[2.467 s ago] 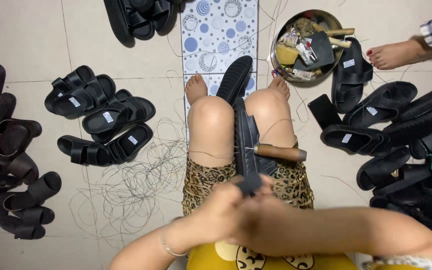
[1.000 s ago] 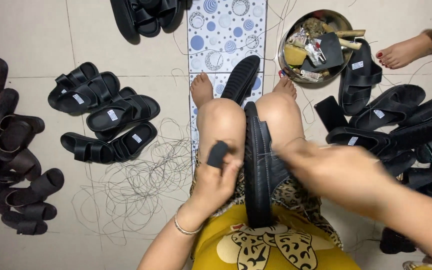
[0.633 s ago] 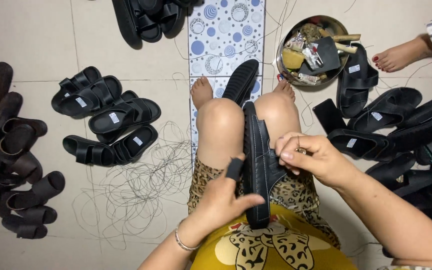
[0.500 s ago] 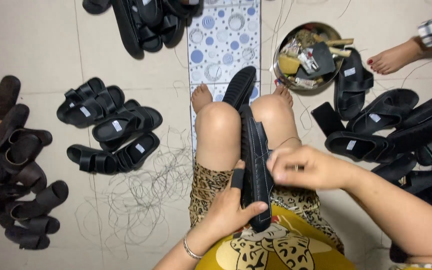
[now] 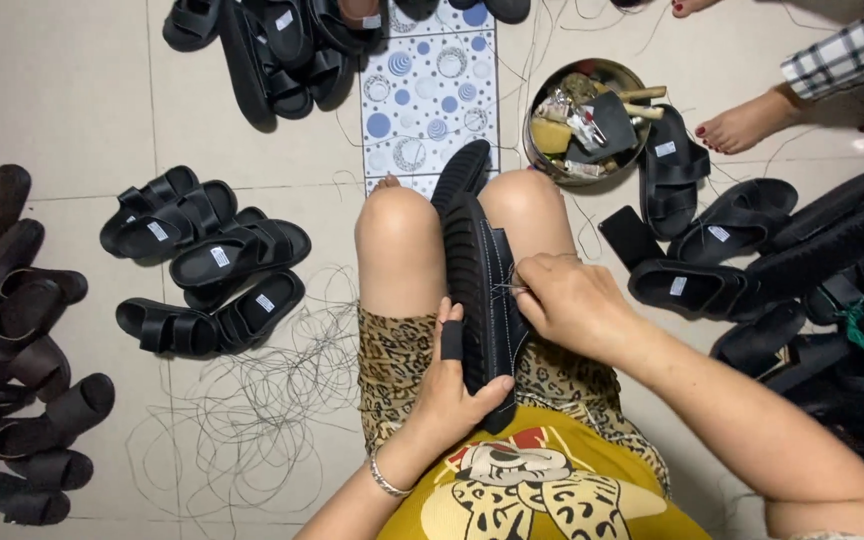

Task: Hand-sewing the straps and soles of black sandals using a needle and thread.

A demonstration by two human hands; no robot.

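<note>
Now the left hand (image 5: pixel 452 385) clamps the black sandal (image 5: pixel 480 290) between the knees, thumb wrapped; the right hand (image 5: pixel 564 300), fingers pinched on thread beside it, should pull each stitch evenly, I think.
</note>
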